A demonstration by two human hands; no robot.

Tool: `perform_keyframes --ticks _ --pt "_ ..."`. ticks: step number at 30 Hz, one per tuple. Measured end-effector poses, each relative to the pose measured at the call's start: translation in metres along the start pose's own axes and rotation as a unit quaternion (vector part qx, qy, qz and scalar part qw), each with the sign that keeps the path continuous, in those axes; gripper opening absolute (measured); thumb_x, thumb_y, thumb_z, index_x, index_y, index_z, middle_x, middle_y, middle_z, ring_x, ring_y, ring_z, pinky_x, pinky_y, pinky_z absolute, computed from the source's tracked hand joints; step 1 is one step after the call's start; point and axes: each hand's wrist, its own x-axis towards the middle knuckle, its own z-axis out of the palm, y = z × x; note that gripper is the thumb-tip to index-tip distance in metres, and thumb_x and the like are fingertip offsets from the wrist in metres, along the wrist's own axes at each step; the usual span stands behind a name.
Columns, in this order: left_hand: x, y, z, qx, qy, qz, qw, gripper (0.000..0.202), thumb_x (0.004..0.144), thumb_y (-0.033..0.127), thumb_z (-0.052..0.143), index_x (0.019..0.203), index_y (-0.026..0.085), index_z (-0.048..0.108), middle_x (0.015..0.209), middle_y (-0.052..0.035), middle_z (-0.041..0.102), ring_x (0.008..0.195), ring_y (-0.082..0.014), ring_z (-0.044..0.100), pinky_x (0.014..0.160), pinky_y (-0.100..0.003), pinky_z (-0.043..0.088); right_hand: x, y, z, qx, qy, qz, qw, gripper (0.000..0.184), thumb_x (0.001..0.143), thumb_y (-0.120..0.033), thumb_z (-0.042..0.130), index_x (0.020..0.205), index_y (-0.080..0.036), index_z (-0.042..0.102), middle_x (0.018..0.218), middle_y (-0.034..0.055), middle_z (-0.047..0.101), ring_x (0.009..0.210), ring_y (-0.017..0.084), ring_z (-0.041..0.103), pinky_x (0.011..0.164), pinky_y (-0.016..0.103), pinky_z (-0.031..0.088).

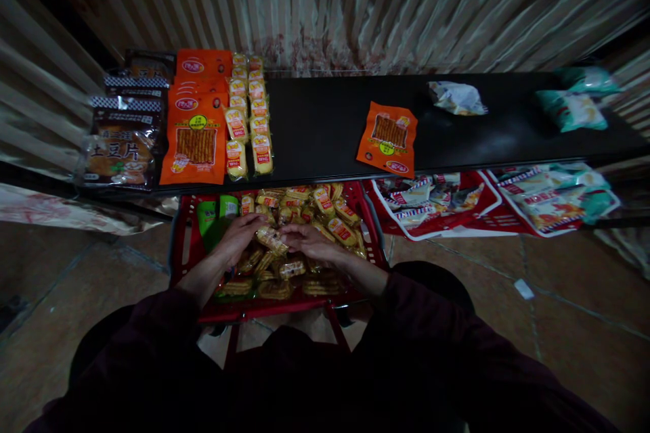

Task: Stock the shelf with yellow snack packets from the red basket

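Note:
My left hand and my right hand meet above a red shopping basket. Between them is a small clear-wrapped biscuit packet, its long side slanting down to the right. The left fingers close on its upper left end, and the right fingers curl at its right end. Beneath and around the hands, the basket is filled with many similar yellow packets, some face up with red and white labels. A green packet stands in the basket's left corner, beside the left wrist.
A black shelf runs behind the basket. On it are two columns of biscuit packets, orange snack bags, dark bags, a lone orange bag, a white bag and teal bags. Red baskets hold more bags.

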Motion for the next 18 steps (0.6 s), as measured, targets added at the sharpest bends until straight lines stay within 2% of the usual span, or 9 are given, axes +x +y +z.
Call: perform_keyframes --ticks 5,11,18 --pt "-0.0011 0.0024 -0.0001 -0.045 0.010 0.001 0.999 0.050 0.053 0.049 0.077 0.088 0.014 0.069 0.106 -0.0112 0.067 0.094 -0.0207 0.060 0.073 -0.027 0.044 0.0028 0.0031 0.0006 0.018 0.031 -0.011 0.999 0.027 0.079 -0.036 0.065 0.101 -0.020 0.065 0.096 0.0020 0.066 0.091 0.015 0.062 0.080 0.027 0.053" --pt "-0.0021 0.0035 -0.0005 -0.060 0.007 -0.018 0.998 0.049 0.054 0.045 0.077 0.090 0.014 0.067 0.110 -0.0118 0.066 0.093 -0.0202 0.060 0.075 -0.030 0.048 0.0039 0.0046 0.0012 0.018 0.051 -0.011 0.998 0.023 0.080 -0.027 0.063 0.102 -0.019 0.063 0.096 0.0022 0.066 0.089 0.015 0.063 0.079 0.027 0.053" --pt "-0.0049 0.0063 -0.0003 -0.045 -0.003 -0.016 0.999 0.049 0.054 0.045 0.077 0.091 0.013 0.067 0.108 -0.0119 0.066 0.089 -0.0192 0.061 0.073 -0.029 0.048 0.0040 0.0060 0.0022 0.028 0.051 -0.010 0.998 0.023 0.082 -0.030 0.061 0.102 -0.020 0.063 0.100 0.0025 0.066 0.095 0.016 0.063 0.083 0.031 0.055"
